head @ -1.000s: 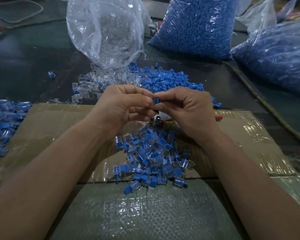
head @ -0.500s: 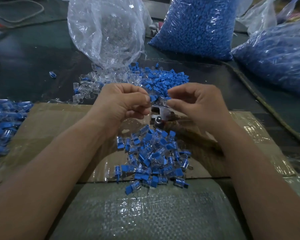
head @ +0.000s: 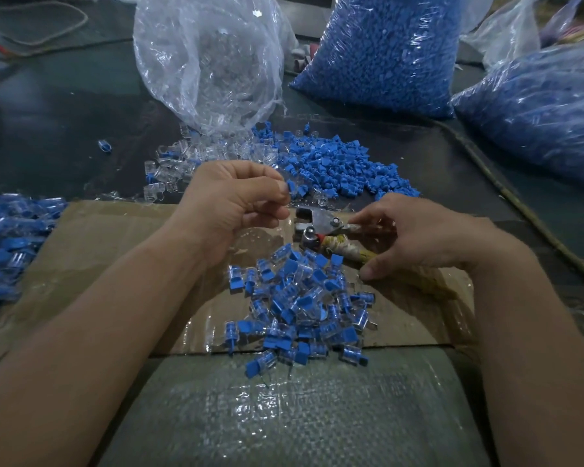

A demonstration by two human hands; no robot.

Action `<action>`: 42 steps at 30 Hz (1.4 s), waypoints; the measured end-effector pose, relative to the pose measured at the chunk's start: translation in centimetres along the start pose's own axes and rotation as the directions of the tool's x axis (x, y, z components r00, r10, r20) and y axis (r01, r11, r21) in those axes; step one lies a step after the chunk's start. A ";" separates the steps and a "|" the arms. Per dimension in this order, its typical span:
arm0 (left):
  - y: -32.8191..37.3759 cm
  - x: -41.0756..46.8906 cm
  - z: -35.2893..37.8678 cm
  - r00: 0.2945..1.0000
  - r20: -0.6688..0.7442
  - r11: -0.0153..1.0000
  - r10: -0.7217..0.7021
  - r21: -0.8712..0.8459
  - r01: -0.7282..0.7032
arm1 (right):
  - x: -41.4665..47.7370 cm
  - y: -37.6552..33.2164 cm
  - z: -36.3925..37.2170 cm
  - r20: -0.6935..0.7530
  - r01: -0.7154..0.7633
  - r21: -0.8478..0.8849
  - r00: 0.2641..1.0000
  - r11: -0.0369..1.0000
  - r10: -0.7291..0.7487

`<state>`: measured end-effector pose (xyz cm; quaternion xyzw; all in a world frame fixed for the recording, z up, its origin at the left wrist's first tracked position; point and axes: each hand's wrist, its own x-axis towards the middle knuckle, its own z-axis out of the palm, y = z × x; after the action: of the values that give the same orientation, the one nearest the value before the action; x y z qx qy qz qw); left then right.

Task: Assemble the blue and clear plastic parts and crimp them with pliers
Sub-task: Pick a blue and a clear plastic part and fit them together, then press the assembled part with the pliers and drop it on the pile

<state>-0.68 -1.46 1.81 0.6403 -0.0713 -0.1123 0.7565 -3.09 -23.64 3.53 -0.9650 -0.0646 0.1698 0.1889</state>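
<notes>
Blue plastic is seen at the tips of the left hand (head: pixel 236 203), where a small blue part (head: pixel 293 189) is pinched between the thumb and the curled fingers; whether a clear piece is joined to it cannot be told. The right hand (head: pixel 429 237) is laid on the pliers (head: pixel 317 225), whose wrapped handles are held between the outstretched fingers above and the thumb below, while the metal head rests on the cardboard (head: pixel 115 251) just beside the left hand. A heap of joined parts (head: pixel 300 305) is spread on the cardboard directly below both hands, touching the pliers' lower handle. Beyond the hands, loose blue parts (head: pixel 338 163) and clear parts (head: pixel 179 163) are scattered side by side on the dark table. A clear bag (head: pixel 209 62) is slumped behind them, and two blue-filled bags (head: pixel 385 52) are stacked to the right.
</notes>
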 end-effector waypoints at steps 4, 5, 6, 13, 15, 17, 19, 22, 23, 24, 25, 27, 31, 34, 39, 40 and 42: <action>-0.1 0.0 0.0 1.000 0.009 1.000 0.000 -0.009 0.000 | 0.0 -0.6 0.2 -0.089 -0.013 -0.067 0.996 0.998 0.007; -0.1 0.0 0.0 1.000 0.003 1.000 -0.001 -0.016 0.001 | 0.0 -0.8 0.2 -0.117 -0.020 -0.087 0.993 0.996 0.010; -0.2 0.1 0.0 1.000 -0.005 1.000 -0.001 -0.024 0.001 | 0.0 -1.1 0.3 -0.140 -0.024 -0.112 0.990 0.993 0.009; -0.3 0.2 0.0 0.999 -0.031 0.999 0.018 -0.046 -0.020 | 1.0 -1.9 1.3 -0.261 -0.089 -0.271 0.965 0.958 0.016; -0.4 0.1 0.0 0.999 -0.039 0.999 0.031 -0.043 -0.033 | 1.1 -1.8 1.6 -0.285 -0.104 -0.235 0.958 0.966 0.033; -0.4 0.1 -0.1 0.998 -0.048 0.998 0.045 -0.035 -0.047 | 1.1 -1.6 1.6 -0.338 -0.103 -0.212 0.941 0.972 0.026; -0.3 0.2 -0.1 0.997 -0.060 0.998 0.053 -0.036 -0.055 | 1.1 -1.5 1.6 -0.412 -0.087 -0.200 0.911 0.976 -0.003; -0.3 0.2 0.0 0.995 -0.074 0.997 0.068 -0.026 -0.071 | 1.0 -1.8 1.7 -0.511 -0.054 -0.159 0.859 0.986 -0.036; -0.4 0.1 0.0 0.994 -0.076 0.997 0.078 -0.020 -0.079 | 0.9 -1.9 1.8 -0.533 -0.039 -0.144 0.845 0.989 -0.044; -0.4 0.1 0.1 0.993 -0.077 0.996 0.088 -0.015 -0.089 | 0.9 -2.0 1.8 -0.548 -0.017 -0.128 0.834 0.992 -0.056; -0.4 0.1 0.1 0.992 -0.080 0.995 0.097 -0.011 -0.099 | 0.9 -2.2 1.9 -0.558 0.012 -0.108 0.827 0.994 -0.070; -0.4 0.0 0.2 0.988 -0.092 0.992 0.123 0.002 -0.123 | 0.9 -2.5 2.2 -0.561 0.077 -0.053 0.822 0.996 -0.094; -0.5 0.0 0.2 0.979 -0.108 0.984 0.175 0.040 -0.172 | 0.9 -3.1 2.6 -0.549 0.145 -0.011 0.826 0.989 -0.128; -0.5 0.0 0.3 0.972 -0.116 0.978 0.204 0.055 -0.199 | 0.8 -3.3 2.7 -0.533 0.165 -0.012 0.833 0.986 -0.146; -0.4 -0.2 0.5 0.963 -0.113 0.967 0.246 0.091 -0.237 | 0.8 -3.2 2.9 -0.517 0.166 -0.035 0.841 0.986 -0.160; -0.4 -0.3 0.5 0.961 -0.113 0.966 0.251 0.097 -0.241 | 0.8 -3.2 2.8 -0.514 0.161 -0.038 0.843 0.986 -0.157; -0.3 -0.3 0.6 0.959 -0.114 0.963 0.260 0.105 -0.249 | 0.9 -3.1 2.8 -0.512 0.159 -0.039 0.845 0.987 -0.156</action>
<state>-1.17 -1.97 1.60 0.6651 -0.1098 0.0304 0.7380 -3.47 -19.64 2.00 -0.9663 -0.0903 -0.1091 0.2150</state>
